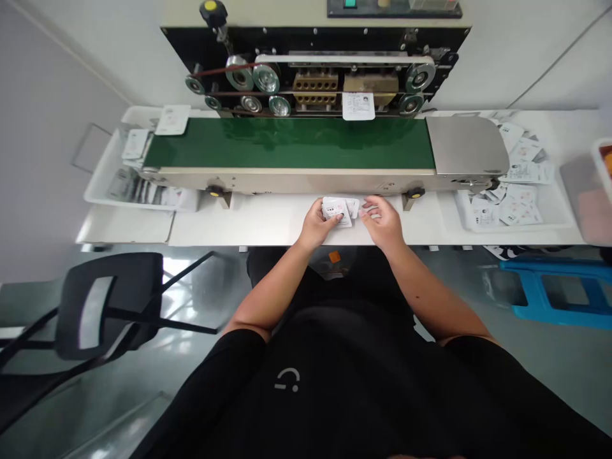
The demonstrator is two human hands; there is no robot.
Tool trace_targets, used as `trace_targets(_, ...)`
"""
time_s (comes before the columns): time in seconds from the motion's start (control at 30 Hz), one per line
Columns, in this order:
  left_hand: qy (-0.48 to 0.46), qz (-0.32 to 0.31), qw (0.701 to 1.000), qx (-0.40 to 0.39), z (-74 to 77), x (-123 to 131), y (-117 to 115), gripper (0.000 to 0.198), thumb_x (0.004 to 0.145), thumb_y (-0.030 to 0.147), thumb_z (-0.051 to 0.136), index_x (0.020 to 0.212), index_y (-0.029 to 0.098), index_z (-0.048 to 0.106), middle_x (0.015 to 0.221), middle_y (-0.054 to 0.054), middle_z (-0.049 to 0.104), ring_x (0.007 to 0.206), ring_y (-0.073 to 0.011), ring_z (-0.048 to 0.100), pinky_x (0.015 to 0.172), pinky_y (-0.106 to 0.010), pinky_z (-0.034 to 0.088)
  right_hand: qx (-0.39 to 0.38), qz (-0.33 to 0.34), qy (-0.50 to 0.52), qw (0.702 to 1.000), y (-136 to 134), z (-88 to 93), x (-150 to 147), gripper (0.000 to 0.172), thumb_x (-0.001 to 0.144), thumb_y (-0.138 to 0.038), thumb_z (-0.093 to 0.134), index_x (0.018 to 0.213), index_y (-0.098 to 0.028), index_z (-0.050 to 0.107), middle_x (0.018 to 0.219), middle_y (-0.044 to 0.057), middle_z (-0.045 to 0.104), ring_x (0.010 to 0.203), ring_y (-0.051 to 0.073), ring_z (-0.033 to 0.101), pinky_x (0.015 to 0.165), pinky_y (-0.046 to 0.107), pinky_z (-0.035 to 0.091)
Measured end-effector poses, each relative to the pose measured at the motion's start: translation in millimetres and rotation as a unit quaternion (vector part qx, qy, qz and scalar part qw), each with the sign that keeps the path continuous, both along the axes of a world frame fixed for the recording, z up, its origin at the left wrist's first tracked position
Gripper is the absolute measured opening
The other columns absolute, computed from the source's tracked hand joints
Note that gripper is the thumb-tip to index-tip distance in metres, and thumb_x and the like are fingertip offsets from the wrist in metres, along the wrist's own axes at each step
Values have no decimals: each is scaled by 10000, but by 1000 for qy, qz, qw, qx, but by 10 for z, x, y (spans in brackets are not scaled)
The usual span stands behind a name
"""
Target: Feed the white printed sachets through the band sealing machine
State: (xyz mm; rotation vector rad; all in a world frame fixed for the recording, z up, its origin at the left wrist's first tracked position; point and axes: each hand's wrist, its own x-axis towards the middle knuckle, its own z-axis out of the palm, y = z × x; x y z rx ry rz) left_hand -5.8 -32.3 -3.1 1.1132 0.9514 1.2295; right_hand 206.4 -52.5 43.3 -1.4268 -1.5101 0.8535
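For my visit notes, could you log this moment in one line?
left hand: holds packets | right hand: beside them, contact unclear | machine: single packet at front

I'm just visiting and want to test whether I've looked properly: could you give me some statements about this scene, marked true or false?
1. The left hand holds packets. True.
2. Another packet is at the front of the machine, beyond the belt. True.
3. The belt's wide surface is red. False: it is green.
4. The stool is to the person's left. False: it is to the right.
5. Only the left bin has packets. False: the right bin has some too.
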Motion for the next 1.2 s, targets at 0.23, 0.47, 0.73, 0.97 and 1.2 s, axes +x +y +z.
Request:
trace_targets(0.23,53,-55,997,14,17,12,-22,485,842,436,877,1181,200,623,1051,-48,706,948,-171,674,838,-281,549,-114,23,145,983,18,-399,-95,365,891,-545,751,941,-187,701,878,48,727,787,169,685,719,293,552)
trace_targets(0.47,98,-94,991,22,49,9,-29,492,846,382,858,1242,196,632,1112,-74,715,1011,-210,673,871,-311,553,-74,31,168,982,-36,-309,40,375,879,-511,756,1097,-213,691,1005,61,721,907,188,714,850,340,608)
trace_targets(0.73,148,-119,981,29,144,15,-68,503,821,347,859,1272,221,675,1135,-72,720,1008,-232,683,881,-331,550,-20,96,-50,994,33,110,280,149,918,-388,743,910,-241,765,916,38,735,798,195,665,765,370,580)
trace_targets(0.97,171,-101,980,17,132,-17,-80,458,849,319,821,1287,259,698,1023,-34,708,818,-181,642,747,-291,534,33,-30,-3,999,344,900,866,231,915,-398,787,943,-171,751,811,39,676,660,129,612,604,292,521)
trace_targets(1.2,170,-96,981,16,92,-29,-67,470,857,364,828,1290,241,690,971,-33,692,743,-155,607,683,-270,512,3,-75,39,996,1226,1252,1502,192,1082,-243,615,982,-103,699,859,140,718,759,122,688,762,354,558)
